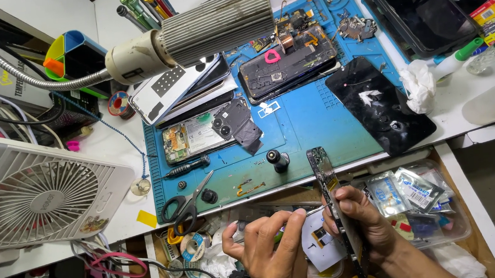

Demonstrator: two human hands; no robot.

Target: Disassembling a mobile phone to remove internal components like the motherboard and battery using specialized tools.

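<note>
Surface: a blue work mat [311, 121] is lying on a white bench, and everything here is crowding around it.
On the mat: an opened phone [288, 64] is sitting at the far middle of the mat, a second opened phone [191, 139] near the mat's left side, a black back cover [379, 103] at its right edge.
Mat's near edge: black-handled scissors [187, 205] are lying at the near-left corner, a small black bottle [278, 160] is standing just right of them.
Left of the mat: a white desk fan [31, 190] is facing up at us, and a lamp [190, 33] on a gooseneck is hanging over the mat's far-left corner.
Right of the mat: a crumpled tissue [420, 85] is resting just off the edge.
Below the mat: an open drawer [461, 198] is showing packets and rolls of tape, jumbled.
Right hand: the right hand [356, 222] is gripping a long narrow circuit board [331, 194], fingers closed round its lower part, the board standing nearly upright just below the mat's near edge.
Left hand: the left hand [272, 247] is pinching a thin metal tool [313, 211], thumb and forefinger pressed together on it, its tip reaching to the board's side.
Contact: tip and board look to be touching, though it is too fine to be sure.
</note>
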